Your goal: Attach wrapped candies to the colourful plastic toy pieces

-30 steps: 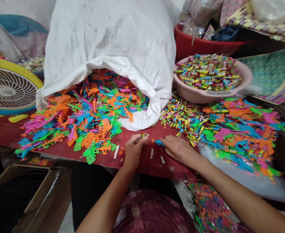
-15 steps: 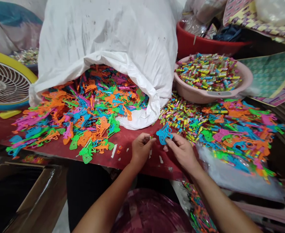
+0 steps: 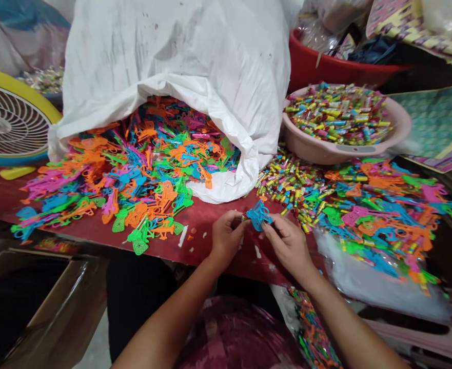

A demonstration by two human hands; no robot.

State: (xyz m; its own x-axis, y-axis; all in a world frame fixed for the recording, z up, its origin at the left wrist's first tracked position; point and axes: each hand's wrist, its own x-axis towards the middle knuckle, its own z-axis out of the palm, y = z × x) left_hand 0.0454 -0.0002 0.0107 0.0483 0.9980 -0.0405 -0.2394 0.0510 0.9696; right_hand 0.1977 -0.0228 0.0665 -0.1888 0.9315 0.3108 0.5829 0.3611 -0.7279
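Note:
Between finger and thumb, my right hand [image 3: 287, 241] grips a blue plastic toy gun [image 3: 258, 215] with a mesh-like grip. My left hand [image 3: 228, 237] pinches a small tube with a red end [image 3: 244, 216], mostly hidden by the fingertips. The tube's red end is right beside the toy gun; whether they touch I cannot tell. Both hands are just above the red tabletop [image 3: 206, 256]. Left of them lies a heap of orange, blue, green and pink toy guns [image 3: 133, 179], spilling from a white sack [image 3: 172, 46].
Small colourful tubes [image 3: 291, 179] lie behind my right hand, and more fill a pink basin [image 3: 326, 151]. Toy guns with tubes [image 3: 387, 215] are piled on the right, by a clear plastic bag [image 3: 349, 271]. A fan [image 3: 14, 118] stands at far left, above a cardboard box [image 3: 52, 302].
My hands have come closer together, bringing the red-ended tube up to the blue toy gun. The view has shifted slightly.

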